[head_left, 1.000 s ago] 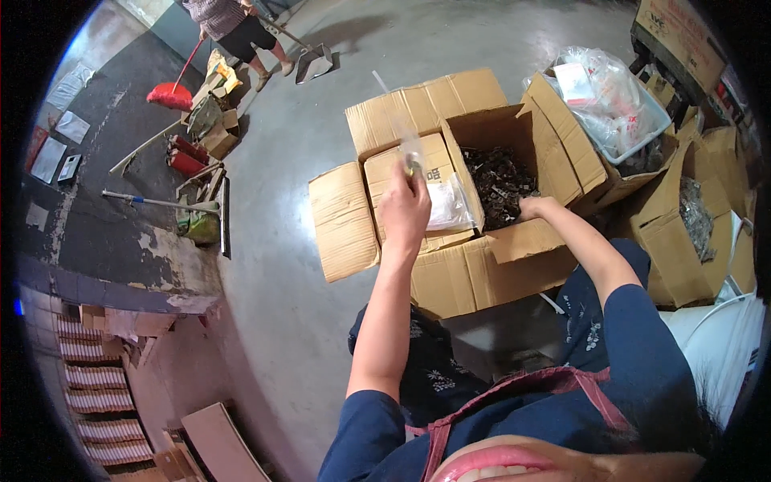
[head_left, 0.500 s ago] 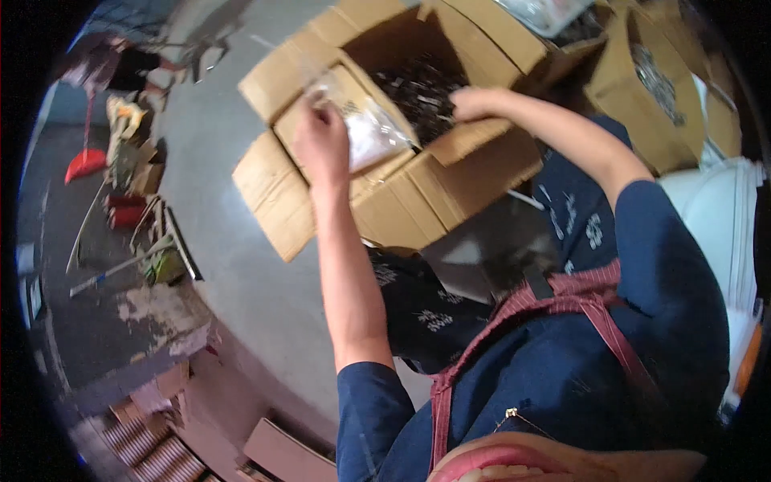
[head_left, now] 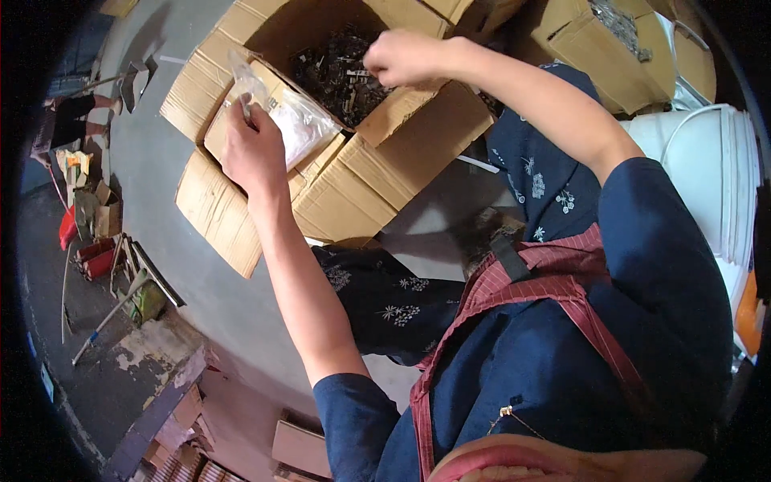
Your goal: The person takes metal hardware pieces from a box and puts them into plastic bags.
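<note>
My left hand [head_left: 255, 149] is closed, with thumb and fingers pinching the top of a clear plastic bag [head_left: 303, 127]. Pale contents show through the bag, which rests over the left part of an open cardboard box [head_left: 345, 193]. In the box's deeper part lies a heap of small dark metal pieces [head_left: 341, 68], with some lighter ones among them. Above the right side of this heap is my right hand [head_left: 405, 58], its fingers curled together. Whatever they may hold is hidden.
At the upper right stands another open carton [head_left: 594, 60] of shiny pieces. A white bucket [head_left: 687, 177] is close to my right arm. To the left, tools and a red canister [head_left: 96, 257] lie along a dark floor strip. Someone's legs [head_left: 92, 120] show at far left.
The view has shifted, so the box appears farther left and higher. My right hand has lifted a little from the box's edge over the pieces. My left hand still pinches the bag.
</note>
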